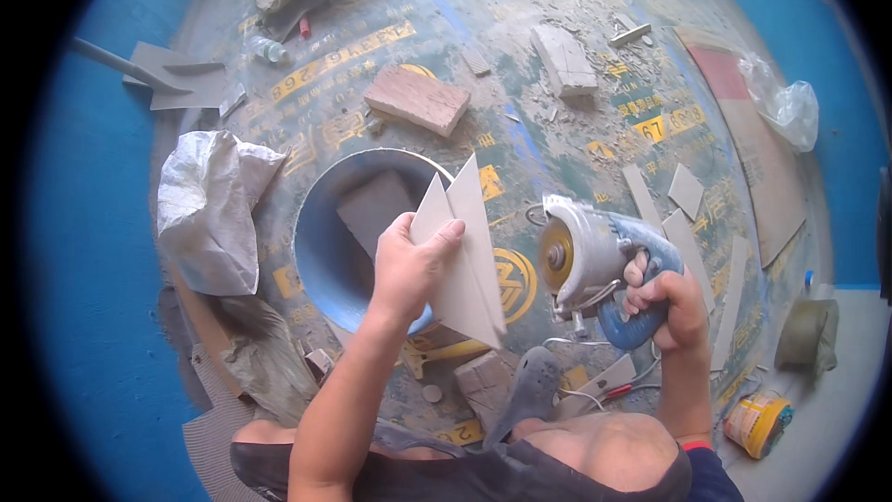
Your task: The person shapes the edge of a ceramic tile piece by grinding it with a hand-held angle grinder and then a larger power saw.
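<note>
My left hand [407,265] grips a pair of cut, pale tile pieces [472,290] with pointed corners, its thumb pressed on their face. They are held over the right side of a round blue bucket [312,246], in which a grey block [373,206] shows. To the right, my right hand [676,305] is wrapped round the blue loop handle of a handheld tile cutter [583,246]. The cutter's round blade and metal guard face left, apart from the tile pieces. Whether the blade turns cannot be told.
Beyond the bucket lie a reddish brick [418,99] and a pale block [563,60]. Tile offcuts [686,191] are scattered at right, by a yellow tub [758,423]. At left are a white sack [212,209] and a shovel [172,79]. A white cord [595,394] runs near my knees.
</note>
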`<state>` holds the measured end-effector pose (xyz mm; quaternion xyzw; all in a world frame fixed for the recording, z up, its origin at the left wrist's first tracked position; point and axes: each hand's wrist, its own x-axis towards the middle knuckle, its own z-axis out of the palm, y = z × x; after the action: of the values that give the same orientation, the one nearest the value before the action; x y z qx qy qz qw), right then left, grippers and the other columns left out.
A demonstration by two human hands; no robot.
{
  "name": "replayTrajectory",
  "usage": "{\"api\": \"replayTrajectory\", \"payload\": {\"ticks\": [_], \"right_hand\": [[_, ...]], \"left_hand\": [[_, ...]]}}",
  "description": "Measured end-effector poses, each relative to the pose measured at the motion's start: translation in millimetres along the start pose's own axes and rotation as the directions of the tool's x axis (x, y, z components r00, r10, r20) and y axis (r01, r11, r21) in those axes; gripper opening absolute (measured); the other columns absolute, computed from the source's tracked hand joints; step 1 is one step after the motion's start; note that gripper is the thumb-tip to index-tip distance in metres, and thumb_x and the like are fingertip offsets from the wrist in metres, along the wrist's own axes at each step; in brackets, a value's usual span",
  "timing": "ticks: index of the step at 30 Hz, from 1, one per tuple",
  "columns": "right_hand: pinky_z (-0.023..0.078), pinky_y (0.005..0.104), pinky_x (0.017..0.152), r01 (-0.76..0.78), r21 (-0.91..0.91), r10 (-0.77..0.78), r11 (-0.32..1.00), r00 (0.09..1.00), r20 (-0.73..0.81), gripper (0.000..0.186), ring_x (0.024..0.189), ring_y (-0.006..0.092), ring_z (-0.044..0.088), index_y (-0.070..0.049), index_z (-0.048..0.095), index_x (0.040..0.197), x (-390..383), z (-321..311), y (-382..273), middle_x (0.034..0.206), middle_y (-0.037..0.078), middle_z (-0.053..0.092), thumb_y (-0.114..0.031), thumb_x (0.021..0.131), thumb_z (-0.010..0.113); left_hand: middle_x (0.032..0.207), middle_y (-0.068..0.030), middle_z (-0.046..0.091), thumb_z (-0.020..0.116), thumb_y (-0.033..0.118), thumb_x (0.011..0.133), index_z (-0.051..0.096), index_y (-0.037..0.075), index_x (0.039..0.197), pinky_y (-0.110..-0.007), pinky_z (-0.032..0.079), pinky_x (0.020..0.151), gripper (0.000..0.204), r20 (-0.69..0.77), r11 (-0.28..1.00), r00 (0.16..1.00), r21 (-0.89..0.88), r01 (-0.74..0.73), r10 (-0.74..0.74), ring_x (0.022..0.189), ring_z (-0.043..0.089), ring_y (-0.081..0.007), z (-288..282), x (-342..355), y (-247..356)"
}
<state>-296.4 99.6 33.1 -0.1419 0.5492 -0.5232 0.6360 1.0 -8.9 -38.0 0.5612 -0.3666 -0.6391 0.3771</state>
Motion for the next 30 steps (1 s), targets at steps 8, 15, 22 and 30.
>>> {"api": "replayTrajectory", "payload": {"ticks": [8,15,22,30], "right_hand": [[0.046,0.0304,0.061,0.162,-0.151,-0.143,0.975,0.982,0.126,0.031,0.061,0.0134,0.051,-0.001,0.055,0.102,23.6,39.2,-25.3,0.089,0.007,0.057,-0.006,0.071,0.058],[0.045,0.0309,0.063,0.292,-0.161,-0.264,0.943,0.949,0.172,0.026,0.062,0.0139,0.051,-0.001,0.055,0.097,56.4,61.5,-23.1,0.087,0.008,0.057,-0.005,0.072,0.060],[0.045,0.0307,0.062,0.401,-0.185,-0.358,0.897,0.906,0.226,0.020,0.063,0.0133,0.052,-0.002,0.057,0.091,79.3,70.1,-21.2,0.082,0.007,0.056,-0.005,0.072,0.061],[0.046,0.0262,0.061,0.441,-0.172,-0.392,0.881,0.883,0.258,0.009,0.066,0.0095,0.055,-0.001,0.059,0.087,94.8,84.9,-16.7,0.079,0.005,0.062,-0.003,0.078,0.059]], "left_hand": [[0.102,-0.0094,0.073,0.082,0.031,0.091,0.065,-0.004,0.121,-0.028,0.055,0.078,0.049,0.128,0.966,0.987,0.227,-0.125,0.097,0.088,0.068,-0.0119,-3.0,11.0,6.6],[0.091,-0.0088,0.075,0.081,0.031,0.091,0.070,-0.005,0.109,-0.030,0.055,0.071,0.042,0.074,0.974,0.989,0.178,-0.141,0.130,0.078,0.068,-0.0129,7.5,22.4,1.6],[0.103,-0.0107,0.072,0.077,0.024,0.095,0.058,-0.002,0.130,-0.028,0.055,0.080,0.048,0.069,0.914,0.958,0.288,-0.286,0.278,0.088,0.068,-0.0135,12.6,19.4,0.4],[0.116,-0.0152,0.070,0.075,0.019,0.095,0.048,0.004,0.147,-0.031,0.056,0.085,0.061,0.112,0.938,0.958,0.200,-0.282,0.264,0.100,0.069,-0.0176,11.8,18.7,0.2]]}}
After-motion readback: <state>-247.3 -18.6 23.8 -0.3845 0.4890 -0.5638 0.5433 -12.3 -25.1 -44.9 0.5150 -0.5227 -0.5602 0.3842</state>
